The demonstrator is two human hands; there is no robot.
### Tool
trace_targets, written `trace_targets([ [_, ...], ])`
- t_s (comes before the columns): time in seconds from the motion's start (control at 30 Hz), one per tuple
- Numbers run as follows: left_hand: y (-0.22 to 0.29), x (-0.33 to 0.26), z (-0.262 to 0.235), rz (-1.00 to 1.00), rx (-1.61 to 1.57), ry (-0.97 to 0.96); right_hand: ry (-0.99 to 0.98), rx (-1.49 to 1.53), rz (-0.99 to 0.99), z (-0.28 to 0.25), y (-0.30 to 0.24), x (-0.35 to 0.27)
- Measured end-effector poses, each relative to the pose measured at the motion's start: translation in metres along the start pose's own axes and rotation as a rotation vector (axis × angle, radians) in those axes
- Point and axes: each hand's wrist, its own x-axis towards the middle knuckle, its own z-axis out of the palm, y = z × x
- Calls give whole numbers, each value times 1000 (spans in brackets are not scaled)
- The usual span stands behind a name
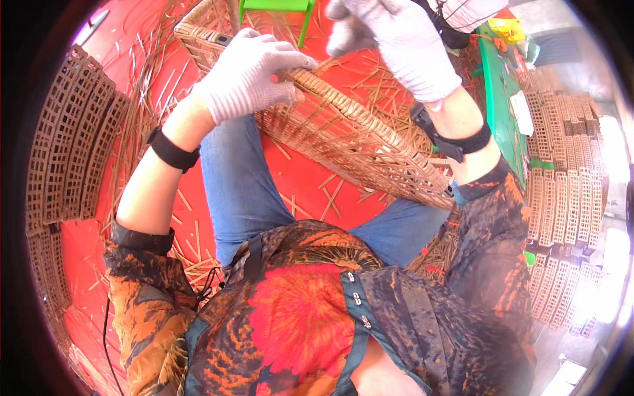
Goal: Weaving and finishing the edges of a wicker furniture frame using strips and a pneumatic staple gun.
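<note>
A large woven basket (360, 125), made of brown strips with an openwork side and a thick braided rim, lies tilted across my legs. My left hand (247, 76), in a white ribbed glove, is closed over the rim, fingers on one side and thumb on the other. To the right, my right hand (403, 49), also in a white glove, is raised above the basket with its fingers bent. Those fingers are partly blurred near the upper edge, and whatever they hold is hidden. A short strip end shows at the rim between the hands.
Loose strips (330, 198) litter the red floor covering (297, 165). Stacked woven panels (72, 138) stand at the left, more stacks (568, 178) at the right. A green stool (277, 5) is ahead; a green table-like surface (502, 99) is on the right.
</note>
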Motion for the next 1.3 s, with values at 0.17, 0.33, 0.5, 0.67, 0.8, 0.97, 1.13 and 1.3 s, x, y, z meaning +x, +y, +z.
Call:
trace_targets([
  [0.17,5,16,8,-94,38,9,-71,-9,-60,7,0,16],
  [0.33,1,16,13,-35,64,94,-97,-271,-190,-4,12,-2],
  [0.5,-2,19,16,-18,37,96,-168,-383,198,-19,27,-22],
  [0.67,2,21,14,-57,5,116,60,-105,203,-28,44,-13],
  [0.8,15,22,-3,-152,-78,-10,41,176,176,-27,57,1],
  [0.97,3,44,-43,-266,-558,-427,-226,128,70,-33,37,10],
  [1.13,-21,71,-53,-145,-721,-795,-288,-161,-90,-32,14,30],
  [1.3,-1,70,-51,-237,-911,-786,-308,37,-245,-25,18,35],
])
